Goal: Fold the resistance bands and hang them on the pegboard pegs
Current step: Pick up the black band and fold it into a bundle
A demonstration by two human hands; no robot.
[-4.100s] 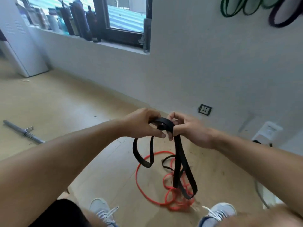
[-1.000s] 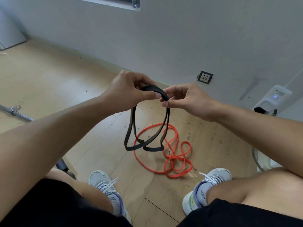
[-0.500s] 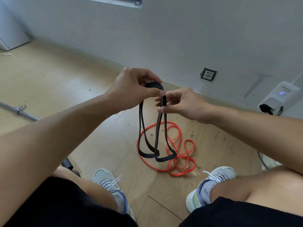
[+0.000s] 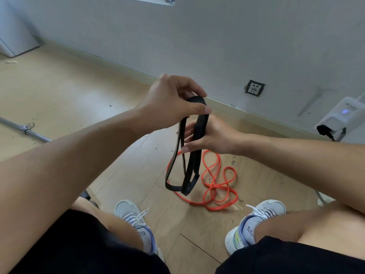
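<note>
Room: pale wood floor (image 4: 59,91) scattered with small dark flecks, meeting a grey wall with a wall socket (image 4: 254,88) low down; no pegboard shows from where the camera looks.
Black band: black resistance band (image 4: 190,155) gathered into several hanging loops, held in the air above the floor between the person's knees.
Left hand: left hand (image 4: 171,101) pinches the top bend of the loops, thumb and fingers curled over it.
Right hand: right hand (image 4: 209,135) sits lower, fingers wrapped around the hanging strands, thumb across the front.
Orange band: orange resistance band (image 4: 215,184) lies in a loose tangle on the floor, just behind and below the black loops, untouched.
Step, as I read it: evening up the fold of the black one before standing to hang it.
Risk, uneven loops: the bottom bends hang at different heights; if the right hand lets go, I'd expect the fold to spring apart.
Risk, snagging: the low loops dangle near the orange tangle and could catch it when lifted.
Risk, tripping: that tangle lies between both sneakers (image 4: 134,218), so rising carelessly could hook a foot.
Other clutter: metal bar (image 4: 25,128) on the floor at left, white wall device (image 4: 343,113) at right.
</note>
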